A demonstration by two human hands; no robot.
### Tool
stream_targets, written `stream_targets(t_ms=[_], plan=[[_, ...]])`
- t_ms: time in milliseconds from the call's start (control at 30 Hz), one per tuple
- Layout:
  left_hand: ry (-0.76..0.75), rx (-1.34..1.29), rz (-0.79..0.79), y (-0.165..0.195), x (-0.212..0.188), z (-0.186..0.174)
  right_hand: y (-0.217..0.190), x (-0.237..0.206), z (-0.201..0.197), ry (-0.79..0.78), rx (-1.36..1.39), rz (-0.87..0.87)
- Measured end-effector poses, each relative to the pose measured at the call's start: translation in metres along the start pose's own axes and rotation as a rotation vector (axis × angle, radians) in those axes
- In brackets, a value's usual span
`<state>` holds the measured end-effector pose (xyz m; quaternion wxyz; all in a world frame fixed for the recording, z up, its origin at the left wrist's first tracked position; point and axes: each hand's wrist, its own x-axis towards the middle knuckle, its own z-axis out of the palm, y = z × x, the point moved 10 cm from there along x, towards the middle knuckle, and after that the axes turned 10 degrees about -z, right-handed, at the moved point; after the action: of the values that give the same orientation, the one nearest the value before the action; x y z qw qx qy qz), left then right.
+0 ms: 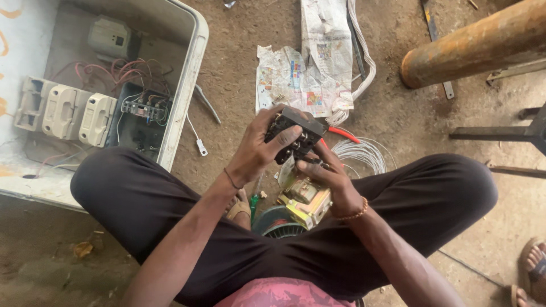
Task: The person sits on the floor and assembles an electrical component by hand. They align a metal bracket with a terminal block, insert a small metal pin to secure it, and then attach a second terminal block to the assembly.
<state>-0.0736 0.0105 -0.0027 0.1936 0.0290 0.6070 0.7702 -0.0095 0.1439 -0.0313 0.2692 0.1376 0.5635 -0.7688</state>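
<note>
Head view: I logged a seated person, legs crossed on a dirt floor.
Left hand: grip closed around a black electrical block.
Right hand: grip pinching the block's lower edge.
Block position: held above lap, over a yellow component.
Nearby: open white enclosure, newspaper, white wire coil.
</note>
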Motion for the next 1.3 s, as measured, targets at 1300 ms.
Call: stream_targets(t_ms=[1300], plan=[[0.052,-0.093,-0.099,-0.032,-0.060,0.030,-0.058,-0.007,0.001,-0.069,-0.602,-0.411]])
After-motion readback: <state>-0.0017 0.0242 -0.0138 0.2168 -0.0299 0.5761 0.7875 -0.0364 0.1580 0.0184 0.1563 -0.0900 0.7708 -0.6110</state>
